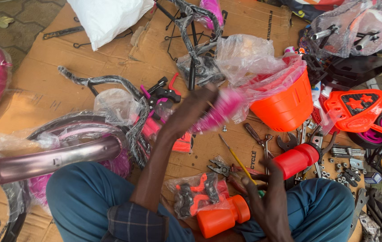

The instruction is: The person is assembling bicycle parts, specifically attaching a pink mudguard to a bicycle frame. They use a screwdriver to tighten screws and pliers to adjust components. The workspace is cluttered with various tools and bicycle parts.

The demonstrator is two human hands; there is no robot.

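Screwdriver [238,162] with a yellow shaft, pinched in the right hand [267,201] just beside the red cylinder [296,160], slants up and left. Beyond it, left of the orange basket [285,105], the left hand [191,114] is closed around a blurred pink grip [222,110], its long axis pointing toward the basket.

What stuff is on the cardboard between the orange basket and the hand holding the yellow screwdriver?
In the head view, between the orange basket and the right hand with the yellow screwdriver lie spanners and an orange cylinder on the cardboard.
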